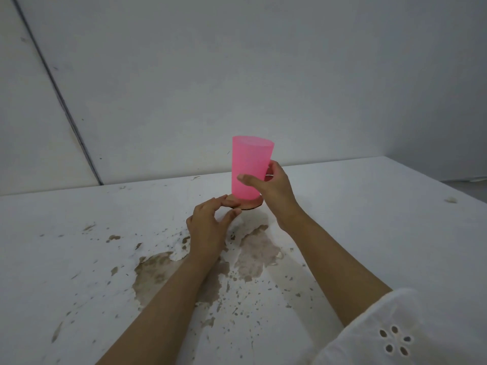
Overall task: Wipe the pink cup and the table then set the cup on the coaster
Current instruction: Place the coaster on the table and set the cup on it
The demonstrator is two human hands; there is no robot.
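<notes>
Nearest the camera, at lower right, a white sleeve (390, 327) with a punched flower pattern covers the right upper arm. Both forearms reach forward over a white table (369, 212).

Table surface: marked. A large brown patch (155, 272) lies under and between the forearms, with a paler one beside it and many small brown flecks scattered around. Whether these are stains or chipped coating cannot be told.

Left hand (205, 233): fingers curled, forefinger on top of the near-left edge of the coaster (250, 204) and thumb at that edge below it, pinching the rim.

Right hand (276, 188): grasping the pink cup (249, 164) low on its right side, thumb across the front wall, fingers wrapped behind.

Pink cup: mouth up, close to upright, its base on the coaster. The coaster is round, brownish and thin, and lies flat on the table past the brown patches, near the middle of the surface.

A small pale scrap (451, 200) lies on the table well off to the right.

Beyond the far table edge, a plain grey-white wall (237, 75) with a dark slanting seam (58, 93) at left.
</notes>
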